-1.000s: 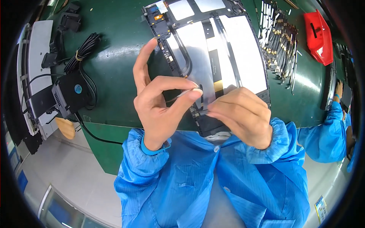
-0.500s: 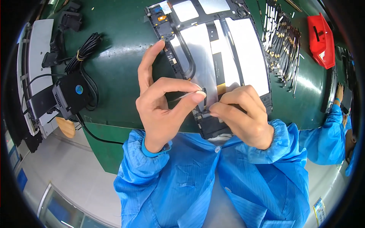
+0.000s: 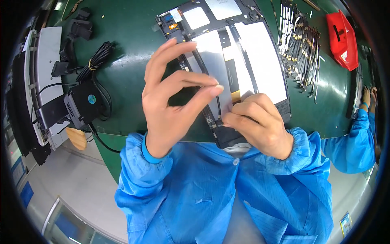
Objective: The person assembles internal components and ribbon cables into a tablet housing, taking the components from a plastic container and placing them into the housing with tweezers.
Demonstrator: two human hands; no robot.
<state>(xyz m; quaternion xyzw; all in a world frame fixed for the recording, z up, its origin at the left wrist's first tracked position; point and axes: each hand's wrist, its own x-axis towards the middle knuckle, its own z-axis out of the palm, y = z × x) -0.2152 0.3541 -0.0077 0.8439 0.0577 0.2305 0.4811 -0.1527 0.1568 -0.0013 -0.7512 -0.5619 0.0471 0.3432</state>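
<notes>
A flat device chassis [image 3: 284, 112] with a black frame and silver-white panels lies tilted on the green bench in front of me. A thin black cable [image 3: 201, 61] runs down its left part to the near edge. Over that cable, my left hand [image 3: 168, 95] has thumb and index fingertip pressed together, its other fingers raised. Whether the pinch grips the cable is hidden. My right hand [image 3: 260, 124] rests at the near edge with its fingers closed beside the cable's lower end. What its fingertips hold cannot be made out.
Many loose black cables with silver ends [image 3: 300, 53] are heaped to the right, beside a red bin [image 3: 341, 40]. At left lie a black boxy device [image 3: 83, 101] and a coiled black cord [image 3: 97, 59]. Another person's blue sleeve [image 3: 351, 144] shows at far right.
My left hand has risen slightly away from the near edge. The black cable, bent in a curve before, now runs straighter toward that edge. My right hand has stayed nearly in place.
</notes>
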